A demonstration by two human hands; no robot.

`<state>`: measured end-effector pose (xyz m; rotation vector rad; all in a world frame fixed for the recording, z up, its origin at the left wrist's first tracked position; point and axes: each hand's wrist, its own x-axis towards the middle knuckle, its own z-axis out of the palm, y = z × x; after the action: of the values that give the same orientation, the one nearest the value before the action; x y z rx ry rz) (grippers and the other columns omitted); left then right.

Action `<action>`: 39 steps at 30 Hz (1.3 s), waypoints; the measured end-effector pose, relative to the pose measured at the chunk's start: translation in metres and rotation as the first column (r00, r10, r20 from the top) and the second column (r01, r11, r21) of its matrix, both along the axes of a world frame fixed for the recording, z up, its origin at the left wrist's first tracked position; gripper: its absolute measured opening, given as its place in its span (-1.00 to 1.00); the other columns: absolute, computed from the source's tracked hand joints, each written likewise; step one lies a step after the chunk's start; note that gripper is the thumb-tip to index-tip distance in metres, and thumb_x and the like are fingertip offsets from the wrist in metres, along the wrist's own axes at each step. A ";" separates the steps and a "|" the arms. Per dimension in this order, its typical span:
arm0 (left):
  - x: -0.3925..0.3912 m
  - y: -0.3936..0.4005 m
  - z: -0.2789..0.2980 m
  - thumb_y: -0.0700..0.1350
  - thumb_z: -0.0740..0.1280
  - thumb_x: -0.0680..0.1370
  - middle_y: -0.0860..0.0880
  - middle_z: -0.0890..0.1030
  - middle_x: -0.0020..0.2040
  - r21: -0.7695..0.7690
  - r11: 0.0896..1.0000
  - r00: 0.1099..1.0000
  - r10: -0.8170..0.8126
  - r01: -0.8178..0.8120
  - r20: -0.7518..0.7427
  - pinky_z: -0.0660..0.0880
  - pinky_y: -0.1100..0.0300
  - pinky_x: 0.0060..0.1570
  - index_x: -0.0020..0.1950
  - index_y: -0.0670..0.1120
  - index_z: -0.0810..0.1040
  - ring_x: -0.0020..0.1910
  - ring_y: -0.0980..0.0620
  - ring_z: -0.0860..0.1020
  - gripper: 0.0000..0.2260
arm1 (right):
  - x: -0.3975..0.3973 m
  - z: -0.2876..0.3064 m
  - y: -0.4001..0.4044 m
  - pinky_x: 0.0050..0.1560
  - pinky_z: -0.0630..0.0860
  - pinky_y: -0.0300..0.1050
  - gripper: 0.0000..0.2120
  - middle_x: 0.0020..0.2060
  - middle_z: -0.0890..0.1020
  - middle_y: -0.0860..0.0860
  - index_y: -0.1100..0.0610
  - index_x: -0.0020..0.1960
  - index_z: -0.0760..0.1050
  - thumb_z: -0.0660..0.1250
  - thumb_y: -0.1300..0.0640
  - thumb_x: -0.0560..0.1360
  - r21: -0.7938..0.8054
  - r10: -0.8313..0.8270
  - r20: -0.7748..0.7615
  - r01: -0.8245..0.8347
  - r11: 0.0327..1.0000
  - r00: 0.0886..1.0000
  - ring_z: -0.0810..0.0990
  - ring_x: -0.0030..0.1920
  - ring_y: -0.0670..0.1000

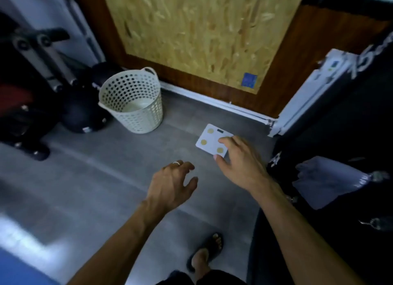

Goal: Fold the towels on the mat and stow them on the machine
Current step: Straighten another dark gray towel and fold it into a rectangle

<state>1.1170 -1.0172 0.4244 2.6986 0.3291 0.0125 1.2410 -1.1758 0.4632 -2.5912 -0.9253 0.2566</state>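
Both hands empty here, left hand (172,184) and right hand (240,159) loose-fingered over the floor. Folded towel (327,180) already sits on the black machine (340,118), probably stowed. Laundry basket (131,101) looks empty.

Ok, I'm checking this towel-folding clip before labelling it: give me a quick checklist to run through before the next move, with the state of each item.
1. Left hand free: ok, fingers loosely spread, holding nothing.
2. Right hand free: ok, open above the white scale on the floor; contact cannot be told.
3. Laundry basket emptied: ok, no towel shows inside.
4. Folded towel stowed on the black machine: ok, a light cloth lies there at the right.
5. Towels left on the mat: cannot tell, only a blue corner shows at bottom left.
6. Footing: ok, sandalled foot on bare grey floor.
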 end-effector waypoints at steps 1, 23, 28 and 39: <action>-0.018 0.004 -0.002 0.12 0.27 0.54 0.06 0.61 0.09 0.001 1.000 1.000 0.029 -0.029 -0.003 0.52 0.18 -0.07 0.24 0.02 0.53 0.03 0.06 0.59 -0.67 | -0.013 0.000 0.010 0.15 0.47 0.04 -0.59 0.21 0.52 0.11 0.12 0.34 0.40 0.29 -0.03 0.56 -0.003 0.032 -0.007 -0.032 0.999 0.999 0.48 0.20 0.12; -0.464 -0.127 -0.008 0.11 0.29 0.51 0.06 0.62 0.08 -0.025 0.429 0.427 0.890 -0.903 -0.160 0.54 0.09 -0.14 0.21 0.01 0.54 0.04 0.02 0.60 -0.67 | -0.394 -0.034 0.086 0.22 0.42 0.05 -0.56 0.22 0.50 0.06 0.09 0.36 0.39 0.26 -0.09 0.55 -0.054 0.891 -0.104 -0.897 0.439 0.442 0.45 0.25 0.12; -0.558 -0.177 -0.010 0.16 0.20 0.45 0.06 0.63 0.02 -0.042 0.215 0.219 0.960 -0.976 -0.175 0.56 0.05 -0.14 0.17 0.01 0.56 0.01 0.02 0.62 -0.61 | -0.503 -0.035 0.080 0.22 0.41 0.07 -0.57 0.20 0.50 0.07 0.09 0.35 0.39 0.26 -0.08 0.55 -0.059 0.960 -0.123 -0.968 0.246 0.251 0.45 0.24 0.14; -0.834 -0.248 -0.013 0.21 0.16 0.45 0.09 0.63 0.05 -0.071 -0.173 -0.163 0.977 -0.982 -0.139 0.52 0.14 -0.09 0.16 0.02 0.57 0.04 0.07 0.61 -0.57 | -0.822 -0.027 0.063 0.19 0.42 0.11 -0.56 0.20 0.49 0.06 0.10 0.36 0.39 0.26 -0.08 0.56 -0.093 0.996 -0.069 -0.993 -0.071 -0.065 0.46 0.21 0.14</action>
<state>0.2825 -1.2655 0.4115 1.4443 2.2878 0.3818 0.4189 -1.1130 0.4365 -1.2502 -2.7948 0.6521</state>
